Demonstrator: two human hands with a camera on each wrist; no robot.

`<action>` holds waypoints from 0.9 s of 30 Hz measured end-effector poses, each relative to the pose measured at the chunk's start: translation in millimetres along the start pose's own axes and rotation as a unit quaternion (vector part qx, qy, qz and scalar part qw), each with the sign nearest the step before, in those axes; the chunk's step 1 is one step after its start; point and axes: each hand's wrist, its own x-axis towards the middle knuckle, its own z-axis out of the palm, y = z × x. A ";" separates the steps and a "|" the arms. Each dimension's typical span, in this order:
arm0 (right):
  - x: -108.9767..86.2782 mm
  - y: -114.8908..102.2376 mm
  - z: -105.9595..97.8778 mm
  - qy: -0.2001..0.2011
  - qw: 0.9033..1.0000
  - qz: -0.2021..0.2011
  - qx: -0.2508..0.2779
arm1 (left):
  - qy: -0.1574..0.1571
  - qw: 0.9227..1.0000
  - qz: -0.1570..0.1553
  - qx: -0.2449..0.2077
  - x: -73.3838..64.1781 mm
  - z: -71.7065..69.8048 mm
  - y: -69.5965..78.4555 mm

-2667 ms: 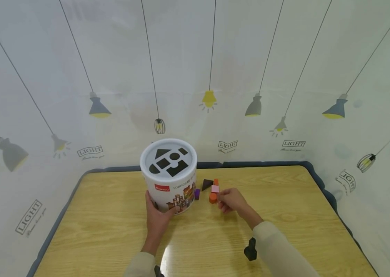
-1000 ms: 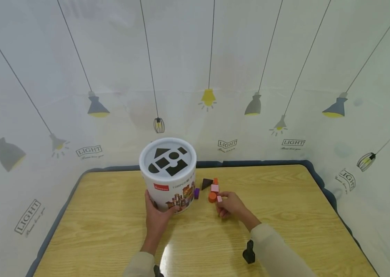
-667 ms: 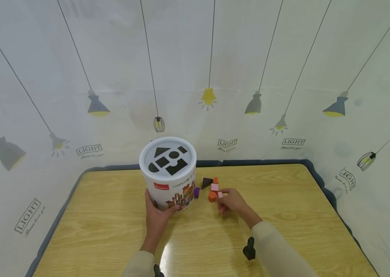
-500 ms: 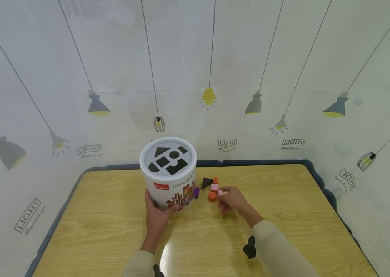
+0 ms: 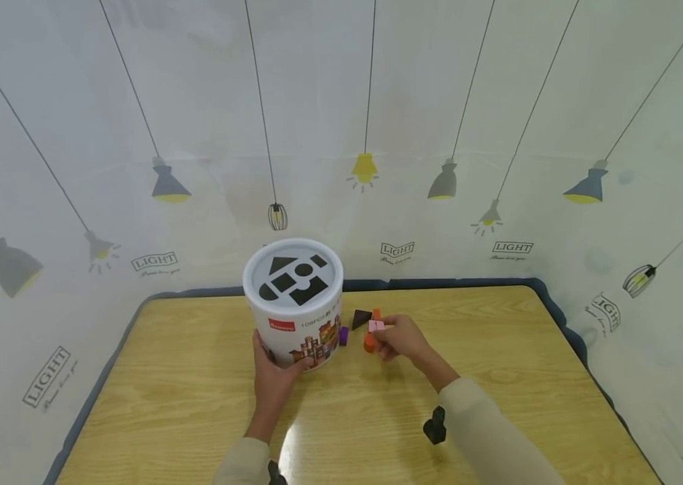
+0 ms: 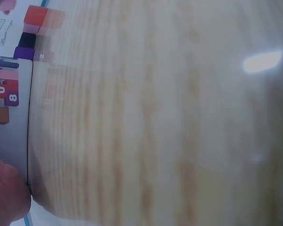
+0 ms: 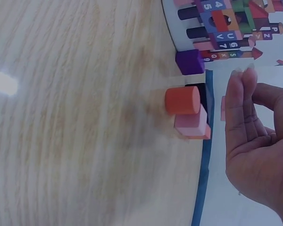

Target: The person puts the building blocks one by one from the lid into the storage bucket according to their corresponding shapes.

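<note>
In the head view my left hand point(image 5: 275, 387) grips the lower side of a white lidded block bucket point(image 5: 293, 303), its thumb across the front. My right hand point(image 5: 401, 339) pinches a small pink block point(image 6: 32, 28) in the head and right wrist views; most of that block point(image 7: 223, 108) is hidden by the fingers. The held block is up off the table, over or just beside another pink block point(image 7: 191, 121). An orange cylinder point(image 7: 181, 100) lies right by it. An orange block point(image 5: 376, 313) and a dark triangular block point(image 5: 361, 318) sit just behind.
A purple block point(image 5: 343, 336) stands against the bucket's right side. The wooden table point(image 5: 341, 431) ends at a dark blue edge in front of a pale wall covering point(image 5: 341, 101) printed with lamps. Light glares off the tabletop near the front.
My right hand has moved forward and a little left, carrying the small pink block from beside the orange cylinder to the other pink block. The left hand and the bucket stay in place.
</note>
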 end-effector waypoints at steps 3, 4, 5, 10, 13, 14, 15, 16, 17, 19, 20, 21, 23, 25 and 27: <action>-1.0 -6.3 1.2 -0.002 1.000 -0.011 0.003 | -0.004 1.000 0.000 -0.001 -3.3 -1.6 11.9; -1.3 -8.0 1.5 -0.003 1.000 -0.016 0.004 | -0.005 1.000 0.000 0.002 -4.0 -2.0 14.8; -1.5 -9.8 1.8 -0.004 1.000 -0.022 0.005 | -0.006 1.000 -0.001 0.004 -4.4 -2.2 16.2; -3.3 -18.8 3.1 -0.002 0.999 -0.036 0.003 | -0.006 1.000 0.003 0.004 -4.3 -2.2 19.2; -6.2 -26.7 4.1 0.000 0.999 -0.036 -0.009 | -0.006 1.000 0.001 0.000 -3.9 -2.3 19.0; -7.1 -29.3 4.5 -0.001 0.999 -0.037 -0.011 | -0.006 1.000 -0.001 0.002 -4.0 -2.4 19.0; -7.8 -31.8 4.9 -0.003 0.999 -0.039 -0.010 | -0.006 1.000 -0.003 0.003 -4.1 -2.6 18.9; -8.5 -34.3 5.3 -0.005 0.999 -0.042 -0.010 | -0.006 1.000 -0.005 0.006 -4.4 -2.9 18.9; -9.1 -36.6 5.4 -0.006 0.999 -0.047 -0.009 | -0.007 1.000 -0.007 0.008 -4.8 -2.9 19.2; -10.4 -41.1 5.3 -0.011 0.998 -0.059 -0.005 | -0.007 1.000 -0.010 0.013 -5.5 -2.9 20.3; -10.6 -42.7 5.2 -0.013 0.998 -0.063 -0.001 | -0.007 1.000 -0.011 0.014 -5.7 -2.9 20.1; -10.7 -44.2 5.0 -0.014 0.998 -0.067 0.002 | -0.007 1.000 -0.013 0.015 -6.0 -2.7 20.2; -11.5 -47.8 4.7 -0.017 0.997 -0.073 0.006 | -0.006 1.000 -0.016 0.018 -6.0 -2.4 20.2; -12.4 -51.5 4.7 -0.020 0.997 -0.077 0.008 | -0.005 1.000 -0.017 0.020 -5.6 -2.3 20.0; -13.3 -55.1 4.7 -0.022 0.997 -0.080 0.006 | -0.004 1.000 -0.017 0.022 -5.6 -2.2 20.0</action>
